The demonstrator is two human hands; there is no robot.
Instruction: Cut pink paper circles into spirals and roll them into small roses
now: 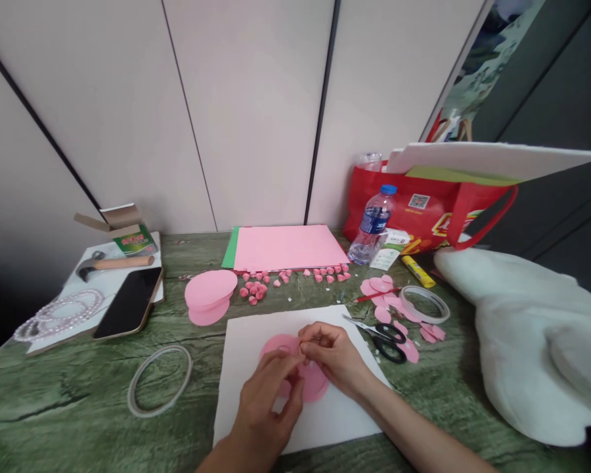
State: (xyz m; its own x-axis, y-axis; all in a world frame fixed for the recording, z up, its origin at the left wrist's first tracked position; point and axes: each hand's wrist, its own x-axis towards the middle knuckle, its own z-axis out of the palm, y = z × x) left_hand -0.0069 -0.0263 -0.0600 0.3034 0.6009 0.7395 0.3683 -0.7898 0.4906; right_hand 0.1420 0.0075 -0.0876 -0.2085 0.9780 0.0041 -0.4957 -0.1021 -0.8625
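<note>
A round pink paper piece (318, 384) lies over a white sheet (342, 420), with curved lines showing on it. My left hand (266, 394) is over its left part, fingers bent and closed on the pink paper. From the right, my right hand (332, 355) pinches at the paper's upper edge, thumb against forefinger. The fingertips of both hands meet there, and they hide the exact bit that is gripped. Just right of my right hand lie black-handled scissors (389, 338). Beyond the sheet are several small rolled pink paper roses (255, 290).
Stacked pink paper discs (209, 292), tape rolls (160, 381), a phone (129, 303), a hammer (113, 263) and pink cardstock (288, 246) lie on the green table. At right are pink scraps (377, 287), a glue stick (418, 271), a water bottle (373, 226), a red bag (423, 210) and a white plush (536, 341).
</note>
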